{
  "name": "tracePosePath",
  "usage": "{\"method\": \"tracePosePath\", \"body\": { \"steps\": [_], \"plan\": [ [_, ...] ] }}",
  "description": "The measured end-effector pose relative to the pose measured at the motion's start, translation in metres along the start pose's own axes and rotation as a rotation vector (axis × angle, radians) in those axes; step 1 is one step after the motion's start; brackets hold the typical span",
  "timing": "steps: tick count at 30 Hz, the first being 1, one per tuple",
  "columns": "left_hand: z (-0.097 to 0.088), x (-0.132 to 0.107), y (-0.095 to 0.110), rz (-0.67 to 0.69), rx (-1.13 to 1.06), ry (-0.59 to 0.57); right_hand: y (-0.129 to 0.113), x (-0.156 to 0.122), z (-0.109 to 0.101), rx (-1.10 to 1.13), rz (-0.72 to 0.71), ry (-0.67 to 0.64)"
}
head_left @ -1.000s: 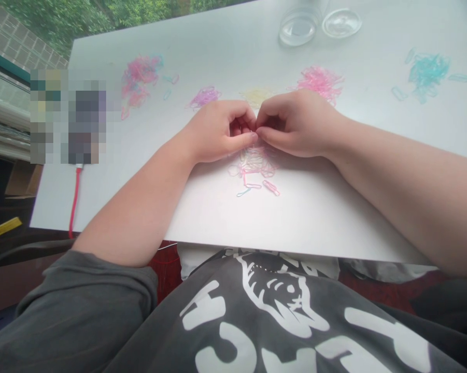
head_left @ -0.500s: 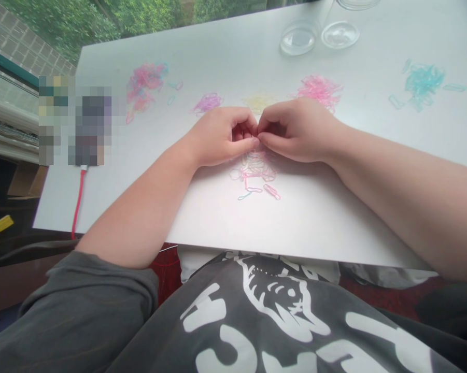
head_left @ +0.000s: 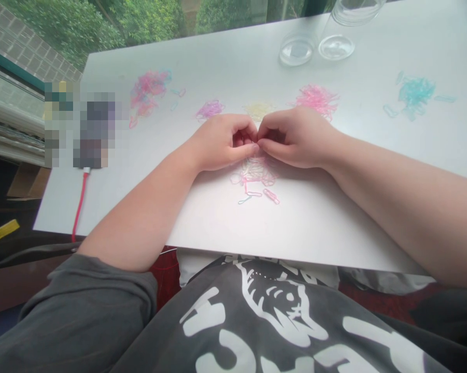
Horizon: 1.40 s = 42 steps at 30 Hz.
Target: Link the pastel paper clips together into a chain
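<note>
My left hand (head_left: 225,141) and my right hand (head_left: 295,135) meet at the fingertips in the middle of the white table. Both are closed in a pinch, thumbs against forefingers. What they pinch is too small and too covered to make out. Right below the fingertips lies a heap of pale pink, white and greenish paper clips (head_left: 258,172), partly hidden by the hands. On its near side are a loose pink paper clip (head_left: 271,196) and a few linked ones. Behind my hands is a pale yellow pile of clips (head_left: 258,110).
Farther back lie a mixed pile (head_left: 150,90), a purple pile (head_left: 210,109), a pink pile (head_left: 316,99) and a turquoise pile (head_left: 416,94). Clear round lids (head_left: 336,47) and a clear jar (head_left: 357,11) stand at the back. A red cable (head_left: 80,204) runs from a blurred-out device on the left.
The view has tilted slightly, so the table's contents sit a little lower in the picture and more of the jar shows. My hands keep nearly the same pinch.
</note>
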<state>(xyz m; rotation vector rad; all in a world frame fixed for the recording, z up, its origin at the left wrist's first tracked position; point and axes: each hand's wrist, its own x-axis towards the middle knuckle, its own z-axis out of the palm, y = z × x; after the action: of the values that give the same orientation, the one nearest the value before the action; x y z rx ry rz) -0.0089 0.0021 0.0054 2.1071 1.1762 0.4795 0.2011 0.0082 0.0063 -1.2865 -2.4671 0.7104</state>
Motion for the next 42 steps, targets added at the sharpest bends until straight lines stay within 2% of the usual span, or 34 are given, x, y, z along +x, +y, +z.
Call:
{"method": "tracePosePath", "body": {
  "steps": [25,42],
  "plan": [
    [-0.0012,0.0005,-0.0009,-0.002,-0.037,-0.031,-0.0045,0.0005,-0.0024,0.056,0.046,-0.027],
    [-0.0027,-0.0004,-0.0012,-0.017,0.002,-0.043,-0.0038,0.0004,-0.0014,0.088,0.002,-0.03]
  ]
}}
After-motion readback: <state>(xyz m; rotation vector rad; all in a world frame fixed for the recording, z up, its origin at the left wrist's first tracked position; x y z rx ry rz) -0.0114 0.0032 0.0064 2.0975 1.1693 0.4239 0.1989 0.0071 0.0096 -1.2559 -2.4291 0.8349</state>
